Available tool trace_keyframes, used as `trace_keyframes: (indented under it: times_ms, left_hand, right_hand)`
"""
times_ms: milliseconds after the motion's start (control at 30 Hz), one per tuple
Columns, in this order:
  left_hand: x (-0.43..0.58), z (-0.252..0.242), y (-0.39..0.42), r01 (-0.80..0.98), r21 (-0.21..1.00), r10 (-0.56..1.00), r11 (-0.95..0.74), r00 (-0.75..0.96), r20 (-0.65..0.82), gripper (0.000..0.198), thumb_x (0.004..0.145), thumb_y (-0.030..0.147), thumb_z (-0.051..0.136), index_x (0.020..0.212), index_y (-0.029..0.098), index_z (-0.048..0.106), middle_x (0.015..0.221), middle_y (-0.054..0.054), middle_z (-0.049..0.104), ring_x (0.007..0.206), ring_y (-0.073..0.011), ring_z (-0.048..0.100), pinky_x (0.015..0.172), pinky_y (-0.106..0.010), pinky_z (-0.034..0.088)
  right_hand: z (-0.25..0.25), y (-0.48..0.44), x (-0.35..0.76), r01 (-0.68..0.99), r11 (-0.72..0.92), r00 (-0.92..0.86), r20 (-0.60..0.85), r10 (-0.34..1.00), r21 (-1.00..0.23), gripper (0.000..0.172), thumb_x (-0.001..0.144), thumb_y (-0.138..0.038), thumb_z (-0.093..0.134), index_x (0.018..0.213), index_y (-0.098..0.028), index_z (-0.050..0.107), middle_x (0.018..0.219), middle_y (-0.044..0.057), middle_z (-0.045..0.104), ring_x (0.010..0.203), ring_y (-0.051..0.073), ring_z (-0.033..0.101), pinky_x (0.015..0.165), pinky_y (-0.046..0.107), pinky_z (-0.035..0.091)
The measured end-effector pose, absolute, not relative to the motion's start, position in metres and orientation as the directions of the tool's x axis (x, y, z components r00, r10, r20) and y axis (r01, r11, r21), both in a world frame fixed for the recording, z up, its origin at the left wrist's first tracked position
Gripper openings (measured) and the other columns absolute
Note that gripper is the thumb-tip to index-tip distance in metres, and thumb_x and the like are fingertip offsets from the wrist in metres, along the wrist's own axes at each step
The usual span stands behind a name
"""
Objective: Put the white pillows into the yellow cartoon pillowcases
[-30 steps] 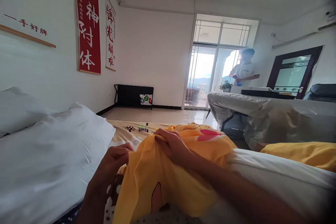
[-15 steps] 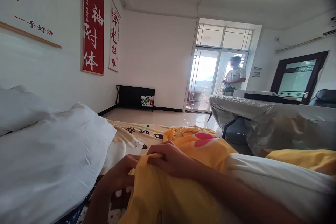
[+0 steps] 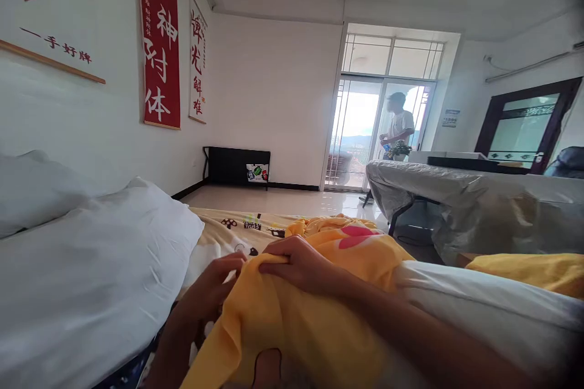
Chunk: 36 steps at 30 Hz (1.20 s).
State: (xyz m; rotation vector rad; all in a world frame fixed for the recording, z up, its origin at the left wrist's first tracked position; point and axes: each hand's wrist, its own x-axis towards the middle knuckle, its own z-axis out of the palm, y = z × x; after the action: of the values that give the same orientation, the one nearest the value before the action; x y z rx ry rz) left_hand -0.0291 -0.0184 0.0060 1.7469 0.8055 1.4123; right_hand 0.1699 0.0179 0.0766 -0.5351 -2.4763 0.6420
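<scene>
Yellow cloth (image 3: 314, 328) fills right hand (image 3: 301, 264)'s grip — left hand (image 3: 210, 285)'s unclear — red scroll (image 3: 160, 61) reads 财神附体.

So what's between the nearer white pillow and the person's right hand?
The left hand and, just beyond it, some patterned beige sheet; the head view shows this.

Yellow, pink-printed fabric sheet (image 3: 310, 322): creased and folded, draped across the near centre; far end bunched in loose gathers.
</scene>
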Motion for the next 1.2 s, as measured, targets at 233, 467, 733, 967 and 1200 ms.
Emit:
trace_keyframes:
  times_ms: [233, 467, 733, 967, 1200]
  left_hand:
    - [-0.02, -0.001, -0.01, -0.183, 0.929, 0.845, -0.323, 0.386, 0.37, 0.012, 0.067, 0.023, 0.07, 0.062, 0.016, 0.062, 0.067, 0.001, 0.048, 0.061, -0.01, 0.044, 0.059, -0.022, 0.039]
    - [-0.023, 0.003, 0.005, 0.395, 0.772, 0.71, -0.497, -0.326, 0.624, 0.022, 0.076, 0.039, 0.056, 0.073, 0.018, 0.059, 0.074, -0.002, 0.058, 0.071, -0.0157, 0.051, 0.066, -0.026, 0.041]
    - [-0.059, 0.003, -0.027, 0.219, 0.799, 0.818, -0.56, 0.298, 0.492, 0.045, 0.072, 0.042, 0.063, 0.112, 0.021, 0.06, 0.112, -0.009, 0.061, 0.097, -0.0242, 0.055, 0.085, -0.033, 0.044]
    - [0.021, 0.007, -0.013, 0.555, 0.618, 0.665, -0.557, -0.148, 0.732, 0.045, 0.069, 0.019, 0.055, 0.113, 0.02, 0.051, 0.11, -0.009, 0.053, 0.1, -0.0239, 0.051, 0.085, -0.037, 0.045]
    - [0.03, 0.0, -0.013, 0.456, 0.683, 0.67, -0.571, -0.221, 0.708, 0.027, 0.068, 0.014, 0.044, 0.09, 0.02, 0.059, 0.084, -0.001, 0.06, 0.078, -0.0177, 0.055, 0.069, -0.027, 0.043]
  right_hand:
    - [0.076, 0.023, 0.169, 0.262, 0.81, -0.788, 0.368, 0.493, -0.524, 0.011, 0.08, -0.023, 0.058, 0.078, -0.017, 0.067, 0.072, -0.002, 0.062, 0.07, 0.012, 0.051, 0.066, 0.023, 0.038]
    - [0.081, 0.054, 0.174, 0.457, 0.735, -0.536, 0.504, 0.677, -0.501, 0.025, 0.074, -0.033, 0.061, 0.06, -0.017, 0.05, 0.057, -0.005, 0.045, 0.06, 0.01, 0.039, 0.056, 0.022, 0.029]
    - [0.09, 0.092, 0.195, 0.604, 0.647, -0.276, 0.64, 0.717, -0.464, 0.034, 0.076, -0.041, 0.052, 0.055, -0.018, 0.039, 0.053, -0.005, 0.035, 0.057, 0.01, 0.031, 0.054, 0.024, 0.023]
    - [0.088, 0.052, 0.183, 0.395, 0.717, -0.524, 0.5, 0.69, -0.575, 0.032, 0.08, -0.037, 0.052, 0.057, -0.017, 0.04, 0.058, -0.005, 0.035, 0.059, 0.009, 0.032, 0.052, 0.023, 0.025]
    - [0.094, 0.032, 0.191, 0.169, 0.765, -0.74, 0.433, 0.515, -0.622, 0.018, 0.081, -0.027, 0.054, 0.07, -0.014, 0.062, 0.068, -0.001, 0.054, 0.068, 0.012, 0.046, 0.06, 0.022, 0.035]
